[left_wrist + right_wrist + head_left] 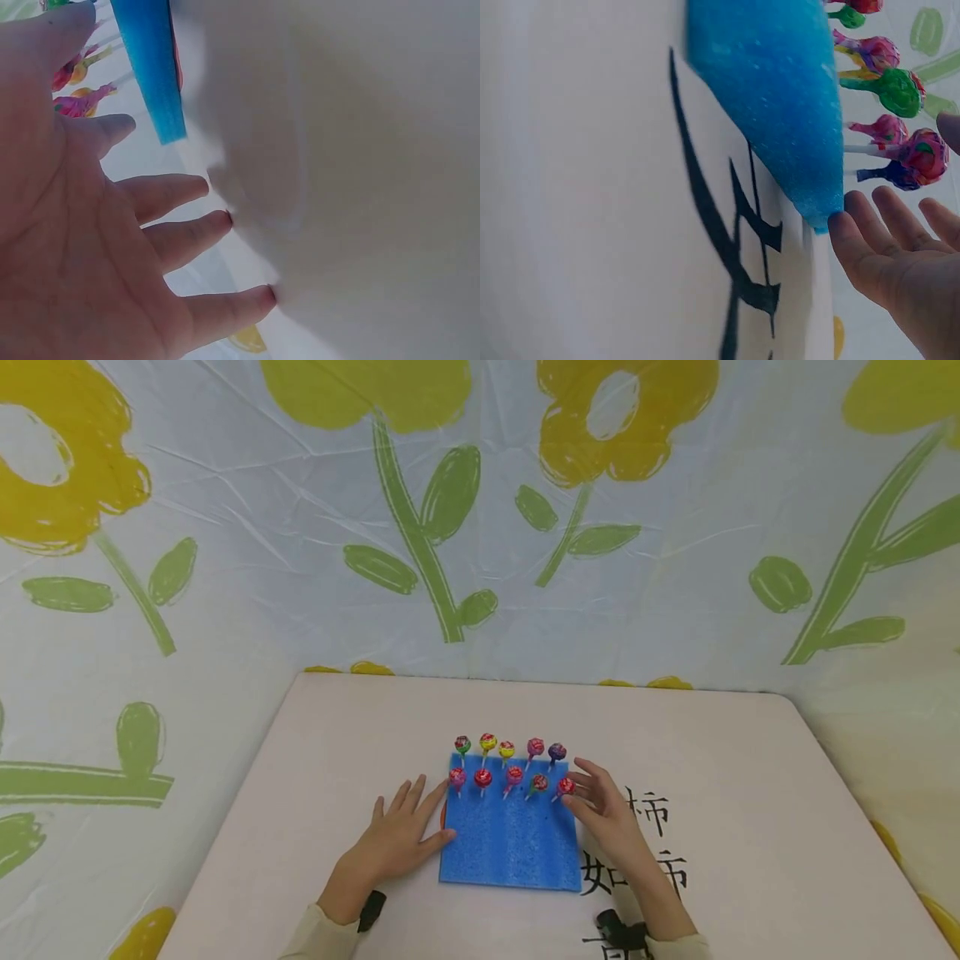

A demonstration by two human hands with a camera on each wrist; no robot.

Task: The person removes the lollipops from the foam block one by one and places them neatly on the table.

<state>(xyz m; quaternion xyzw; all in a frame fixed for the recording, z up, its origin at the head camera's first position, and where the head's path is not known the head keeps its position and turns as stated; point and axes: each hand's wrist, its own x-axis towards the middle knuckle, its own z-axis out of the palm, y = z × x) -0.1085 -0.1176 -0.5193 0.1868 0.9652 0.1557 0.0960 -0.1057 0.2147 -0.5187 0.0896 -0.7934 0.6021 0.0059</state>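
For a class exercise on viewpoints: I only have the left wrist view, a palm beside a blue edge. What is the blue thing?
Observer: A flat foam pad lying on the table, seen whole in the head view.
Operator: What stands in it?
Observer: Ten lollipops, in two rows of five.
Operator: And the other hand?
Observer: The right hand is at the pad's right edge, fingers open beside the red end lollipop, not gripping it.

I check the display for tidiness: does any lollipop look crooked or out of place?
Mostly tidy: ten lollipops in two rows on the blue foam pad. The front-row ones seem to lean slightly. Nothing is spilled or damaged.
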